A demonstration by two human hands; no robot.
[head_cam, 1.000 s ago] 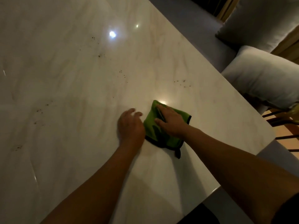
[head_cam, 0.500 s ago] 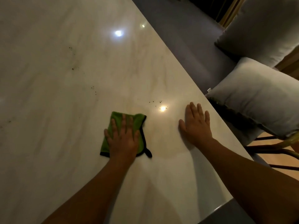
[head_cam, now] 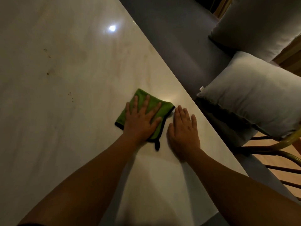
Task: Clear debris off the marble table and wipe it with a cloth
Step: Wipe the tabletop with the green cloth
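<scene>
Green cloth [head_cam: 166, 107] with black edging lies flat under the left hand [head_cam: 140, 121]. Palm down, fingers straight and spread, pressing the cloth onto the table [head_cam: 81, 136]; nothing gripped. Thumb points right, over the cloth's near right part. A black loop tab [head_cam: 157, 145] sticks out from the cloth's near corner.

Right hand [head_cam: 184, 129]: flat on bare marble just right of the cloth, palm down, fingers straight and close together, holding nothing. Its fingertips reach about level with the cloth's right corner; contact with the edging cannot be told. Both forearms run in from the near edge, bare, converging toward the hands.

The cloth sits close to the table's right edge.

Debris: small dark specks [head_cam: 70, 94] left of the cloth, well apart from it; more specks [head_cam: 47, 73] farther left and far.

A lamp reflection [head_cam: 112, 28] shows on the far marble.

Right of the table: grey seat [head_cam: 171, 38], two pale cushions, near [head_cam: 254, 95] and far [head_cam: 260, 22], and a rattan chair frame [head_cam: 276, 150].
</scene>
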